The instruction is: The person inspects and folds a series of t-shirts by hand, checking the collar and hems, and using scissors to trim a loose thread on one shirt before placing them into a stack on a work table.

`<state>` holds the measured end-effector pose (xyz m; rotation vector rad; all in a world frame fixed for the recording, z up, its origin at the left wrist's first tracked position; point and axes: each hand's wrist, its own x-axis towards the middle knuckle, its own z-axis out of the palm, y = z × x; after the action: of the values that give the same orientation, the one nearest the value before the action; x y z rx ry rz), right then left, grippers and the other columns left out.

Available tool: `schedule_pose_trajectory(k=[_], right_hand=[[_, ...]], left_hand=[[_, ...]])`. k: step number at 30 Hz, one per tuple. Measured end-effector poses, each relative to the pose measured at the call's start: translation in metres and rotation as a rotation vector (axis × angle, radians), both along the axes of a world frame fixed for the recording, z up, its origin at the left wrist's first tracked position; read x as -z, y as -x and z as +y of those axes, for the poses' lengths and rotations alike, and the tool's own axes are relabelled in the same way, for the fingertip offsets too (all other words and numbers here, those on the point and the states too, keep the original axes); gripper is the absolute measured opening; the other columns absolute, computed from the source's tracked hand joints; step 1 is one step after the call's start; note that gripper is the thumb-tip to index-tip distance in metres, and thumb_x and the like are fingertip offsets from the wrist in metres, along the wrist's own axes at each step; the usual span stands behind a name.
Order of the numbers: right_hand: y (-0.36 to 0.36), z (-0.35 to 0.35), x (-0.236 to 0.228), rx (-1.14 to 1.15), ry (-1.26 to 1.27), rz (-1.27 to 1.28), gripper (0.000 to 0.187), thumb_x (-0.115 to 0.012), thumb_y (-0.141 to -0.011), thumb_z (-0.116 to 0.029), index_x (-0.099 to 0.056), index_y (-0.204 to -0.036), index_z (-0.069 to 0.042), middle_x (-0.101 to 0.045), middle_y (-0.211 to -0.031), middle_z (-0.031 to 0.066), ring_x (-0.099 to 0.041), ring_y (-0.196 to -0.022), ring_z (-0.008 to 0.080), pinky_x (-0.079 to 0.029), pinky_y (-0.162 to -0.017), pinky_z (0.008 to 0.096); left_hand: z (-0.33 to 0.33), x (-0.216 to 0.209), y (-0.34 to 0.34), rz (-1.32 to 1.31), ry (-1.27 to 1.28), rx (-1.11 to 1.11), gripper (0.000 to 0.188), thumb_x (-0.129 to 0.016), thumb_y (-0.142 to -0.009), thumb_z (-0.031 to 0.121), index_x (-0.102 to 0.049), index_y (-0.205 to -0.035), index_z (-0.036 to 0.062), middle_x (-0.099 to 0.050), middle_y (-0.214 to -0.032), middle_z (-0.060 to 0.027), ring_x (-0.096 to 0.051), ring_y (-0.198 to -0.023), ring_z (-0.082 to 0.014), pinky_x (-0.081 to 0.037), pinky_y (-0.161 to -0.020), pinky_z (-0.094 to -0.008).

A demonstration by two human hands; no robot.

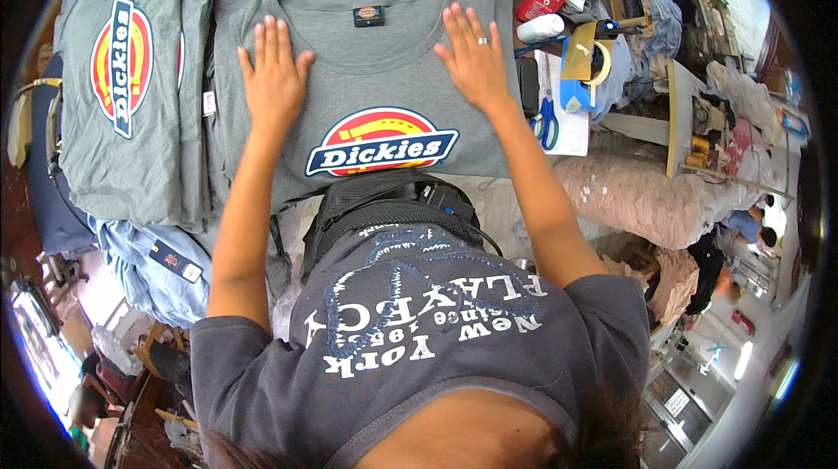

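A folded grey T-shirt (375,85) lies in front of me, its neckline at the far side and a red, yellow and blue printed logo (384,142) near my body. Flat on the left side of its collar rests my left hand (275,72), fingers stretched out. On the right shoulder part my right hand (474,58) also lies flat, fingers spread, with a ring on one finger. Neither hand grips anything. A dark label (368,16) shows inside the back of the neck.
More grey shirts (131,163) with the same logo are piled at left, above light blue garments (153,264). To the right are scissors (546,124) on white paper (572,133), a blue tape dispenser (576,93), a white bottle (540,28) and a red packet (541,0). A large wrapped bundle (628,198) lies beyond.
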<state>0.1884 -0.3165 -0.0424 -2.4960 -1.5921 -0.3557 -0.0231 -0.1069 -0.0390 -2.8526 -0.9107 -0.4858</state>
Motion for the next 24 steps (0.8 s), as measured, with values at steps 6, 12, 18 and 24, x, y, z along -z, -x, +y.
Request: schedule_pose_trajectory(k=[6,12,18,24], right_hand=[[-0.046,0.034,0.012,0.003,-0.113,0.030,0.056,-0.034,-0.086,-0.047,-0.026,-0.133,-0.017,-0.028,-0.137,0.0017,-0.027,-0.126,0.0233,-0.019,-0.099,0.0510],[-0.049,0.018,0.006,-0.017,-0.231,0.172,0.052,-0.042,-0.085,-0.044,-0.035,-0.128,-0.015,-0.034,-0.133,0.0071,-0.030,-0.124,0.0250,-0.021,-0.098,0.0489],[0.009,-0.107,-0.030,0.371,-0.460,0.708,0.023,-0.061,-0.078,-0.020,-0.058,-0.093,-0.004,-0.057,-0.085,0.0085,-0.054,-0.077,0.0192,-0.043,-0.068,0.0297],[0.083,-0.200,-0.007,0.785,-0.425,1.013,0.033,-0.065,-0.075,-0.027,-0.057,-0.095,-0.002,-0.054,-0.088,0.0038,-0.049,-0.072,0.0116,-0.040,-0.063,0.0249]], left_hand=[[0.067,0.007,-0.027,-0.022,-0.035,0.013,0.051,-0.033,-0.089,0.041,-0.032,-0.130,0.0112,-0.028,-0.137,-0.0026,-0.023,-0.128,-0.0203,-0.018,-0.099,-0.0535],[0.066,-0.003,-0.015,-0.240,0.030,0.078,0.048,-0.041,-0.087,0.037,-0.036,-0.127,0.0104,-0.034,-0.133,-0.0076,-0.027,-0.125,-0.0261,-0.021,-0.099,-0.0493],[-0.002,-0.030,0.107,-0.363,0.261,-0.112,0.026,-0.057,-0.080,0.017,-0.053,-0.103,0.0046,-0.050,-0.102,-0.0145,-0.046,-0.098,-0.0291,-0.034,-0.087,-0.0363],[-0.081,-0.004,0.191,-0.441,0.627,-0.527,0.027,-0.060,-0.080,0.022,-0.052,-0.093,0.0004,-0.049,-0.089,-0.0110,-0.047,-0.080,-0.0193,-0.040,-0.070,-0.0296]])
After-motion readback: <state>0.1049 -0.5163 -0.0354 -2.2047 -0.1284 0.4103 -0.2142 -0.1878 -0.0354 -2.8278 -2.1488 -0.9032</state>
